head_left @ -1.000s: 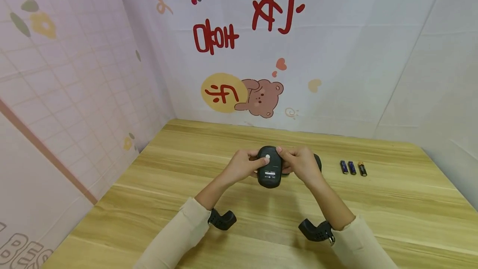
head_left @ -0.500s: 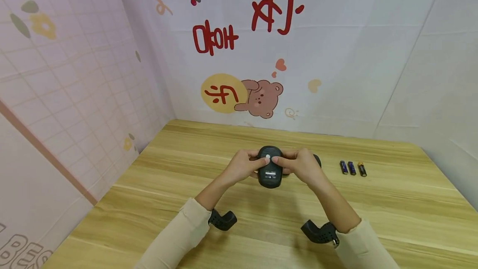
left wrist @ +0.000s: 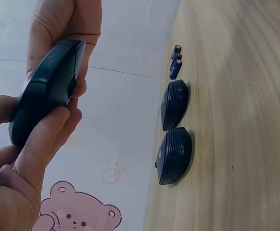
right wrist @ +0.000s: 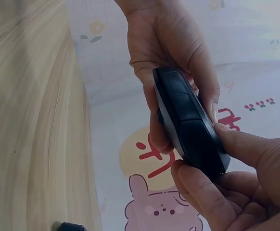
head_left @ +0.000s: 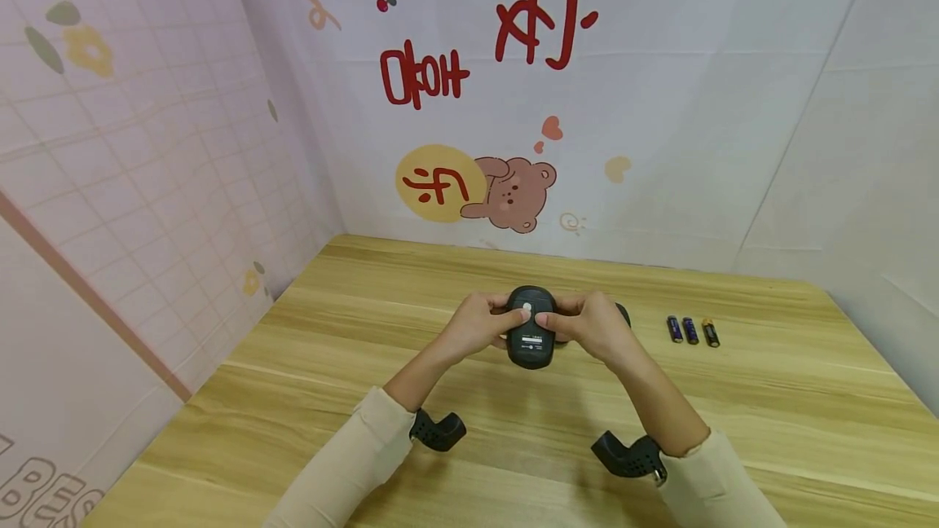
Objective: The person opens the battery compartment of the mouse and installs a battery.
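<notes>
A black computer mouse (head_left: 531, 349) is held up above the table with its labelled underside toward the head camera. My left hand (head_left: 473, 328) grips one side, its thumb lying on the underside near a pale round spot. From the other side my right hand (head_left: 597, 328) grips it too, thumb pressed on the underside close to the left thumb. Both wrist views show fingers bent around the mouse's edges and its top face. Two more dark mice, a nearer one (left wrist: 174, 156) and a farther one (left wrist: 174, 103), stand on the table; in the head view they are mostly behind my right hand.
Three small batteries, a blue one (head_left: 675, 330), another blue one (head_left: 691, 331) and a black one with an orange end (head_left: 710, 333), lie in a row at the right. The wooden table (head_left: 337, 324) meets a printed cloth wall (head_left: 660, 104) at the back.
My right thumb has slid from the mouse's upper right edge down to the middle of its underside. The mouse stays in nearly the same place, and my left hand has hardly moved.
</notes>
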### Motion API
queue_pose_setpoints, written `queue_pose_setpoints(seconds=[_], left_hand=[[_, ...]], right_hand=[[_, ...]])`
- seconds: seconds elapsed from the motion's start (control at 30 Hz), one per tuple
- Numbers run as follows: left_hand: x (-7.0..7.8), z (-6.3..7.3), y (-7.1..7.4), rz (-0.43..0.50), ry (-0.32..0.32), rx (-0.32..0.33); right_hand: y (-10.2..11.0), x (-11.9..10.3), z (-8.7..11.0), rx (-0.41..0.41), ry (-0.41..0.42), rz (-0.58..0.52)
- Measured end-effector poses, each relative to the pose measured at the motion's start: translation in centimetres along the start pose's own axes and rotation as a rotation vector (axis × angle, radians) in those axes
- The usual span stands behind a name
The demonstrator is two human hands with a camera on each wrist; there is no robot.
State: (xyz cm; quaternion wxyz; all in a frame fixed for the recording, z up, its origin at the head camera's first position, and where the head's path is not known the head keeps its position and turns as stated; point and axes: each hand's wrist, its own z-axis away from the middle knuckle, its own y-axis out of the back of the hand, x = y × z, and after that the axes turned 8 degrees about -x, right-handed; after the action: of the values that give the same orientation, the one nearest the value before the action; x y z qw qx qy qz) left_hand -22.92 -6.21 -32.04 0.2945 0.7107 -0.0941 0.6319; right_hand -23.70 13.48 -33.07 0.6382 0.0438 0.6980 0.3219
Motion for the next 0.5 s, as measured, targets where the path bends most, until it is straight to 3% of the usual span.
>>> queue_pose_setpoints(seconds=[0.5], left_hand=[[0.55, 0.09, 0.02, -0.005, 0.005, 0.001]], right_hand=[[0.29, -0.45, -0.18, 0.013, -0.051, 0.039]])
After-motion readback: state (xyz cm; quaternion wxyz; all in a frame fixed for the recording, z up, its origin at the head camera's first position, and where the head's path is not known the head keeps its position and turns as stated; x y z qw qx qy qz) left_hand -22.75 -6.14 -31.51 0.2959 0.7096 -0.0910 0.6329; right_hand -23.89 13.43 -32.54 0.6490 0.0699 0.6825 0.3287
